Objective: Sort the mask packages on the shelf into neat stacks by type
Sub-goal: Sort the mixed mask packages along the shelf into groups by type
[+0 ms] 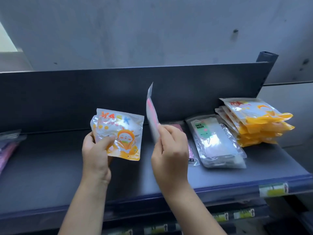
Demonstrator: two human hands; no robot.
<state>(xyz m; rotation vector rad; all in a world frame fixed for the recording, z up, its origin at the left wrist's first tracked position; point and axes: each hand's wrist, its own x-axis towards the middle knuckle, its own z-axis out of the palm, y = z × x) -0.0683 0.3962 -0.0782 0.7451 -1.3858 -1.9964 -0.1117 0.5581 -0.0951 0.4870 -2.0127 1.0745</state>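
My left hand (95, 153) grips an orange-and-white cartoon mask package (122, 133) by its lower left corner, held up above the dark shelf (50, 167). My right hand (171, 153) pinches a thin clear package with a pink mask (152, 116), seen edge-on and upright. At the shelf's right end lies a stack of orange cartoon packages (254, 122). Beside it, to the left, rest clear "FACE MASK" packages (216, 141). A pink package (191, 150) lies flat, partly hidden behind my right hand.
More pink and grey packages (8, 146) lie at the shelf's far left edge. The shelf has a dark back panel (84, 95) and a front lip with a price label (273, 189). Lower shelves with labels (242, 214) sit below.
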